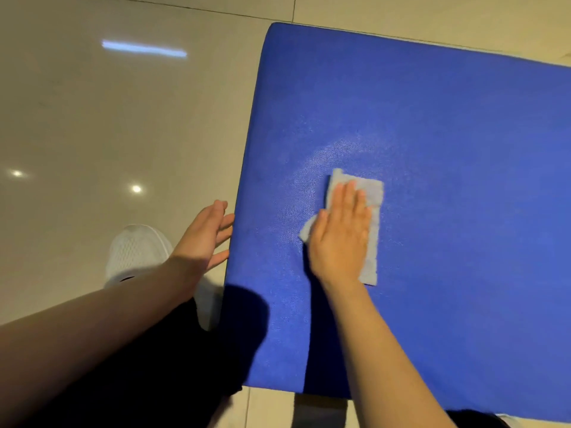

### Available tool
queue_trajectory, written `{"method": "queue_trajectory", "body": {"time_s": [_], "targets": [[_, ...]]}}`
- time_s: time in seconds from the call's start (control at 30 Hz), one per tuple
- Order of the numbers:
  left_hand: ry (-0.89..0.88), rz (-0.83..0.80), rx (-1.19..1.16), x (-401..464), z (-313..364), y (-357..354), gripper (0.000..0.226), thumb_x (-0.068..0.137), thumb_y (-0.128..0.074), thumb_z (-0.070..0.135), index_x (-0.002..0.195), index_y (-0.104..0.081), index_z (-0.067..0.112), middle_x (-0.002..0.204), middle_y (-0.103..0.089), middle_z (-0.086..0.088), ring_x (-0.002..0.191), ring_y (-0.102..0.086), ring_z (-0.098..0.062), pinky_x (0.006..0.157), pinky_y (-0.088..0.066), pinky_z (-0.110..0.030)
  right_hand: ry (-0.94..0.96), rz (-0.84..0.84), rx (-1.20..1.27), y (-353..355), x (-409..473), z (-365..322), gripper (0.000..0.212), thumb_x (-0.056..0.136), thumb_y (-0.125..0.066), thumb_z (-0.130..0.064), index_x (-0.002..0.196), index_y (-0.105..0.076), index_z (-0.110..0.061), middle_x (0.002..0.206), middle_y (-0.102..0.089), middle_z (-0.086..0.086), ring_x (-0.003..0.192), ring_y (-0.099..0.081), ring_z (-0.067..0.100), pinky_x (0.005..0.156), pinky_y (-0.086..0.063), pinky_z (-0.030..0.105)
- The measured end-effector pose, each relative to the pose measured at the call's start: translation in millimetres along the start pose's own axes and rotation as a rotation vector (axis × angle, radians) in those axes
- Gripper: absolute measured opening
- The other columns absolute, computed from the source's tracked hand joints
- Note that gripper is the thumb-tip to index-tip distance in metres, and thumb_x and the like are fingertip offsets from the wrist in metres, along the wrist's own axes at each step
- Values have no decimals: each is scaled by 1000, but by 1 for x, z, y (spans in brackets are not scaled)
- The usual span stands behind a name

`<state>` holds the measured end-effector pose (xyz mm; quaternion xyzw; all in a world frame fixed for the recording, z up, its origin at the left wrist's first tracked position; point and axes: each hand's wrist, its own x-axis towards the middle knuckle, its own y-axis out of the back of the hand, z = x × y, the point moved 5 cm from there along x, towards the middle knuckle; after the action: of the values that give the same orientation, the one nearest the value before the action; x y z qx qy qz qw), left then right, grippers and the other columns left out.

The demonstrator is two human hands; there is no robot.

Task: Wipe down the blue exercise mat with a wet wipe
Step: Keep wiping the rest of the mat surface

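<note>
The blue exercise mat (pixel 432 125) lies flat on the tiled floor and fills the right side of the view. A pale folded wet wipe (pixel 372 193) rests on the mat near its left end. My right hand (pixel 343 236) lies flat on top of the wipe, palm down, fingers together, pressing it onto the mat. A faint damp sheen shows on the mat just above and left of the wipe. My left hand (pixel 204 236) hovers with its fingers spread beside the mat's left edge, holding nothing.
Glossy beige floor tiles (pixel 92 118) surround the mat and reflect ceiling lights. A white mesh shoe (pixel 136 251) and a dark trouser leg (pixel 148 366) are at the lower left, next to the mat's corner.
</note>
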<state>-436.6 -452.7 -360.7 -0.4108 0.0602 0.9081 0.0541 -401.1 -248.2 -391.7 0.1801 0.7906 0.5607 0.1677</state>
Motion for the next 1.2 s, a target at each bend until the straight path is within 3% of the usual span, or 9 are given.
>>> {"method": "queue_trajectory", "body": {"time_s": [0.17,0.27,0.47,0.6,0.7,0.87,1.0,1.1,1.2], "targets": [[-22,36,-69,0,0,1,46,103,-35,46,146,-35,28,122,-63,-9,96,-63,-7,63,-46,-22,572,-194,65,-37,-42,-113,56,90,-33,-29,136,-55,-6,143,-52,12,134,-47,29,115,-23,42],[-20,18,-84,1,-3,2,44,101,-36,47,144,-34,36,121,-61,1,116,-60,-9,75,-47,-26,688,-253,48,-37,-31,-100,52,96,-34,-30,138,-53,-6,146,-50,10,137,-44,25,115,-24,40],[-112,-48,46,-1,0,0,45,100,-50,37,142,-35,34,128,-56,5,118,-56,-8,104,-43,-38,183,-42,-97,-2,73,9,62,99,-15,-35,151,-29,-3,158,-27,16,147,-25,31,118,-6,41],[-198,-15,181,1,6,2,49,75,-60,29,119,-47,46,126,-52,0,113,-57,-12,108,-42,-43,-51,4,-91,6,79,16,65,98,-10,-34,155,-12,-4,163,-12,13,150,-9,29,119,2,40],[-312,33,333,7,12,1,53,87,-64,10,132,-47,32,133,-50,-3,119,-54,-14,103,-42,-30,265,-87,-127,-17,59,-50,67,96,-6,-35,154,-20,-4,159,-23,17,147,-20,34,118,-4,43],[-756,139,692,10,36,-4,57,82,-61,-6,134,-50,14,126,-42,6,112,-48,-6,89,-43,-16,682,-224,-10,-31,39,-96,57,97,-29,-33,141,-48,-3,148,-45,15,139,-40,31,116,-17,41],[-811,100,832,15,50,-19,58,78,-59,13,135,-52,13,125,-44,9,108,-47,-13,96,-36,-20,444,-143,43,-10,69,-34,57,99,-27,-33,146,-41,-5,153,-38,13,143,-33,26,119,-2,31],[-886,32,1037,21,53,-34,68,76,-66,30,139,-50,11,138,-47,-8,121,-41,-22,106,-24,-19,153,-111,-4,15,93,48,63,99,-14,-39,154,-23,-9,162,-18,8,150,-13,20,119,9,27],[-812,-176,1322,32,44,-47,100,77,-66,59,153,-9,28,162,0,1,148,-7,-15,115,-8,-27,-154,32,-8,44,103,124,65,97,-15,-36,154,-20,-4,162,-15,12,151,-9,25,122,-1,40]]}}
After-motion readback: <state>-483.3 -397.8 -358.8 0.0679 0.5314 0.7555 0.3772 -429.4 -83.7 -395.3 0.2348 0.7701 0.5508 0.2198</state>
